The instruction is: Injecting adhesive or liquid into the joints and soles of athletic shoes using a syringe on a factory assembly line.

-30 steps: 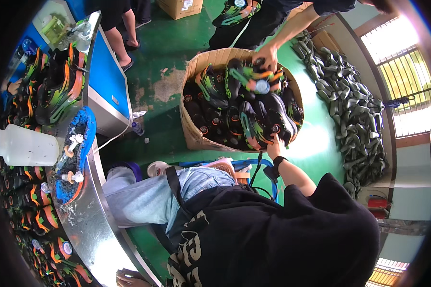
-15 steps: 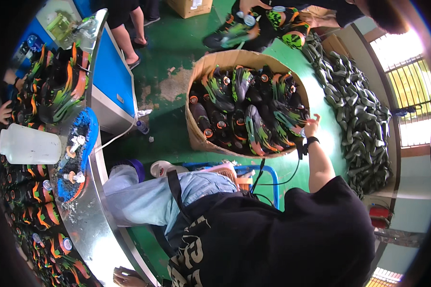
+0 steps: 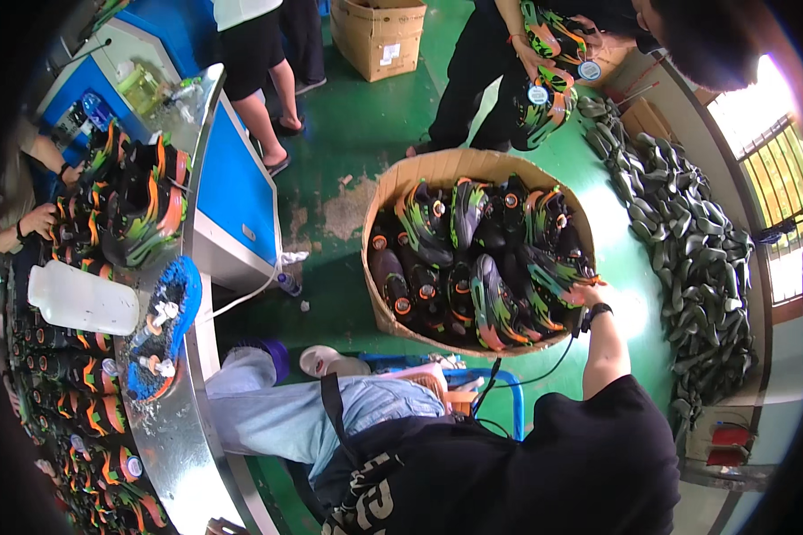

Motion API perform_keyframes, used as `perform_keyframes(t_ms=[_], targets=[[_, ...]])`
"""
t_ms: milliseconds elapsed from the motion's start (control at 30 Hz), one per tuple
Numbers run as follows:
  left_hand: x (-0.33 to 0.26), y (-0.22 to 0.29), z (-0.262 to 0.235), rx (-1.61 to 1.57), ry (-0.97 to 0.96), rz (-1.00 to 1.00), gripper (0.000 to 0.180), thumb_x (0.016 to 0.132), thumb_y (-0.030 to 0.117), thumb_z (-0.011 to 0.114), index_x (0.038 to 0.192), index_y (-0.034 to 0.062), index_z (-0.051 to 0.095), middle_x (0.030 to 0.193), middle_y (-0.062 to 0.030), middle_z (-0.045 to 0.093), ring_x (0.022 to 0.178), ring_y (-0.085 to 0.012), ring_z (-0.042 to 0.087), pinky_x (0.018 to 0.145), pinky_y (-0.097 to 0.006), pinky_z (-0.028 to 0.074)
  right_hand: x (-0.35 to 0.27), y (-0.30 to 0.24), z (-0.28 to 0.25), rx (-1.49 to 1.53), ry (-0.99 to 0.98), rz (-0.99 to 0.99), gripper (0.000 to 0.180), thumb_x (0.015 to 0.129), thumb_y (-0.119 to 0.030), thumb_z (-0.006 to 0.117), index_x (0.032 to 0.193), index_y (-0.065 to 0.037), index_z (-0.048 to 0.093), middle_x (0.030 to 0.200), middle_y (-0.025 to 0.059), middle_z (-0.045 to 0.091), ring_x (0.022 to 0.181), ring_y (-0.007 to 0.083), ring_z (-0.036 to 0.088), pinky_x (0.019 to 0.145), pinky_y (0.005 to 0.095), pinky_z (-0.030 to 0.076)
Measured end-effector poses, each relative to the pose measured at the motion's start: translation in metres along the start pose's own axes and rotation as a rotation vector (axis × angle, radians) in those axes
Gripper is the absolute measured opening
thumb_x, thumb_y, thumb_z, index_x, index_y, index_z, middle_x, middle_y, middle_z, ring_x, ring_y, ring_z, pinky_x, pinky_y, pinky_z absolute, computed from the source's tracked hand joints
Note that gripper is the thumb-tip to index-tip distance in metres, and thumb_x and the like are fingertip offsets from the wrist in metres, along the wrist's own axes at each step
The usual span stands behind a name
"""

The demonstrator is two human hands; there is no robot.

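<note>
Black sports shoe with green and orange-pink streaks (image 3: 553, 273), lying inside the oval-mouthed brown cardboard box (image 3: 473, 163), at the box's lower right rim. The bare right hand (image 3: 587, 293), wearing a dark wrist band (image 3: 599, 311), crosses that rim with its fingers at the shoe's end. Whether its grip is closed on the shoe or merely resting there cannot be told. In judgement, sound handling here calls for fingers wrapped around the shoe's body rather than pinching its edge, a straight lift that spares the neighbours packed against it, and a wrist clear of the cardboard rim.

Obscured parts: the hand covers the near end of the shoe, and the upper shoes hide whatever lies deeper in the box. Down and left of the box, the left hand (image 3: 226, 526) is cut off by the lower frame edge at the silvery metal bench (image 3: 183, 446); its grip cannot be read. Above the box, a co-worker in dark clothing (image 3: 471, 89) holds similar shoes with round pale tags (image 3: 558, 102). Right of the box, the material of the heaped dark grey-green shoe-shaped pieces (image 3: 691, 259) is uncertain.
</note>
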State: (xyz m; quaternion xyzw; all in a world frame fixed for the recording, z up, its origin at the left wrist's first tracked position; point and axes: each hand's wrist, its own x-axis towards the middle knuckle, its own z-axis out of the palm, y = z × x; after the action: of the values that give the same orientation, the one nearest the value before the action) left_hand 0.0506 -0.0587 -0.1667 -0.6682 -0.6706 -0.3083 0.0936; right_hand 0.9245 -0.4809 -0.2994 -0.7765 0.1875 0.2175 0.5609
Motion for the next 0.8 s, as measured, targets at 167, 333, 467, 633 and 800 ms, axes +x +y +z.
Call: perform_keyframes(t_ms=[167, 333, 467, 633, 800], targets=[[-0.010, -0.061, 0.015, -0.173, -0.022, -0.075, 0.024, 0.089, 0.023, 0.058, 0.088, -0.0002, 0.058, 0.081, -0.0131, 0.061, 0.073, -0.0270, 0.060, 0.067, -0.035, 0.049, 0.000, 0.018, -0.007, 0.098, -0.023, 0.046, 0.048, 0.076, -0.010, 0.076, 0.113, 0.000, 0.048, 0.099, 0.0104, 0.066, 0.084, 0.0174, 0.066, 0.072, 0.0329, 0.056], [-0.011, -0.047, 0.005, -0.186, -0.117, -0.052, 0.017, 0.089, 0.018, 0.056, 0.084, 0.0015, 0.055, 0.079, -0.0114, 0.058, 0.072, -0.0252, 0.056, 0.069, -0.034, 0.047, -0.063, -0.019, 0.016, 0.095, -0.102, -0.013, 0.053, 0.081, -0.026, 0.074, 0.120, 0.001, 0.051, 0.113, 0.0108, 0.064, 0.098, 0.0228, 0.064, 0.087, 0.0366, 0.051], [-0.005, -0.020, 0.006, -0.047, -0.083, -0.039, 0.018, 0.092, 0.018, 0.052, 0.084, 0.0013, 0.055, 0.075, -0.0112, 0.057, 0.069, -0.0231, 0.055, 0.065, -0.034, 0.047, -0.024, 0.003, -0.020, 0.008, -0.063, -0.059, 0.058, 0.080, -0.031, 0.075, 0.121, 0.001, 0.050, 0.114, 0.0117, 0.063, 0.100, 0.0240, 0.063, 0.088, 0.0366, 0.050], [-0.002, -0.009, 0.005, 0.043, -0.093, -0.016, 0.024, 0.094, 0.021, 0.050, 0.085, -0.0005, 0.055, 0.076, -0.0130, 0.058, 0.067, -0.0237, 0.055, 0.063, -0.032, 0.049, 0.013, 0.002, -0.010, -0.177, -0.019, -0.139, 0.065, 0.079, -0.039, 0.075, 0.123, 0.002, 0.048, 0.115, 0.0131, 0.061, 0.104, 0.0261, 0.061, 0.090, 0.0367, 0.050], [-0.001, -0.006, 0.005, 0.013, -0.052, -0.043, 0.027, 0.095, 0.025, 0.051, 0.086, -0.0009, 0.056, 0.075, -0.0135, 0.058, 0.065, -0.0245, 0.056, 0.060, -0.034, 0.049, 0.017, 0.006, -0.001, -0.190, -0.051, -0.081, 0.077, 0.080, -0.052, 0.068, 0.129, 0.003, 0.045, 0.125, 0.0173, 0.055, 0.111, 0.0275, 0.058, 0.096, 0.0365, 0.047]])
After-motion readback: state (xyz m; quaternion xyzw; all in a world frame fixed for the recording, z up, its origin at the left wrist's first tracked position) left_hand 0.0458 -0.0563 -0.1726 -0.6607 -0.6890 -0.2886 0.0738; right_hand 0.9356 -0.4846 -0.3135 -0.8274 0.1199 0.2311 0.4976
